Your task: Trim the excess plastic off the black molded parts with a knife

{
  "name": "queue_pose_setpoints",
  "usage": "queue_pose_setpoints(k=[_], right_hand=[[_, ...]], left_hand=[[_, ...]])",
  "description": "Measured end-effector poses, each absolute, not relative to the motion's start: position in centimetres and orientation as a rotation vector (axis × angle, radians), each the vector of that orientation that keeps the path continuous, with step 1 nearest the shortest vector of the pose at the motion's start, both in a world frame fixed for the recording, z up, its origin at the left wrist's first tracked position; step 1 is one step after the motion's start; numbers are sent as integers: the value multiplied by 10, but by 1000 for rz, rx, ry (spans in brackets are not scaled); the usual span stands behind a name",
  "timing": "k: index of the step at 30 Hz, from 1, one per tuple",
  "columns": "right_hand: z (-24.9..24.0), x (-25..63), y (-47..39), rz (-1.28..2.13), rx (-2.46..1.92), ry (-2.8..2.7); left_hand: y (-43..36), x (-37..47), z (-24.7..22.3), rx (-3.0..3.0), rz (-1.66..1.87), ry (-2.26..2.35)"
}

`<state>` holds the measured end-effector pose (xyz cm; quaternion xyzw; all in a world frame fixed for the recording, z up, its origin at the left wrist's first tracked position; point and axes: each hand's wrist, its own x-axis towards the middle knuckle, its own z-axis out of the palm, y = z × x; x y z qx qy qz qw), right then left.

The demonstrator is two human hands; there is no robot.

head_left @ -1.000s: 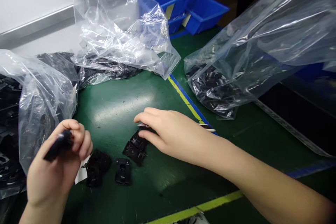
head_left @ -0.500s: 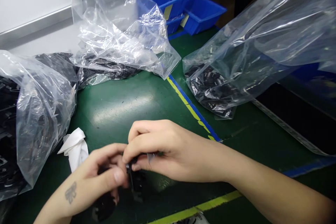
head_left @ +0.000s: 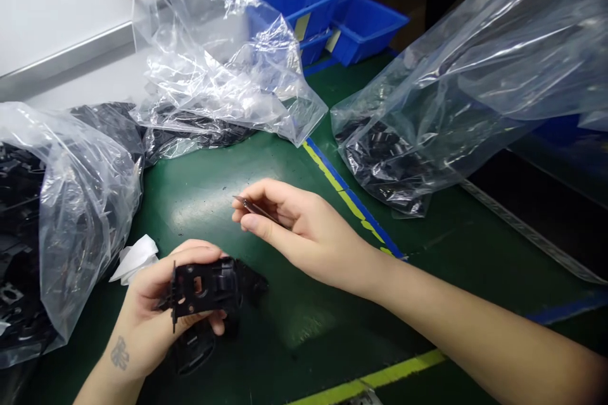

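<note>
My left hand (head_left: 154, 310) is wrapped round a black moulded plastic part (head_left: 209, 291) with square and round holes, a flat toothed edge and a rounded section below. My fingers hide some of it. Up and to the right of the part, my right hand (head_left: 294, 221) pinches a thin, pointed, dark metal tool (head_left: 256, 208). Its tip points left, and most of its length lies hidden in my palm, so its exact kind does not show. The tool and the plastic part are apart.
Clear plastic bags of black parts lie at the left (head_left: 90, 202), at the back (head_left: 209, 95) and at the right (head_left: 394, 158). A crumpled white tissue (head_left: 137, 258) is beside my left hand. Blue bins (head_left: 370, 22) stand behind. Yellow and blue tape marks the green tabletop (head_left: 199, 202).
My hands have separated: the right has moved up, away from the plastic part, and its pointed tool now shows. My left hand has turned the part so its holed face is visible.
</note>
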<state>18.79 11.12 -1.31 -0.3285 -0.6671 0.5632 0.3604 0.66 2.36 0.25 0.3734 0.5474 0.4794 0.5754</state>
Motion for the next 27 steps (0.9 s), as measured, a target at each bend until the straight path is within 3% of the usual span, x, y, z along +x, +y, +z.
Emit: queue_pose_setpoints(k=[8,12,18,27], right_hand=[[3,197,94,632,-686,-2314],[-1,192,90,310,-699,-2339],[-2,191,92,136,-765,-2322],[-2,191,91,155,-801,-2338]], left_hand=[[20,7,1,1087,1239,1459],[19,13,3,998,1242,1512],[17,21,7,964,1249,1589],[17,28,12,862,1272,1556]])
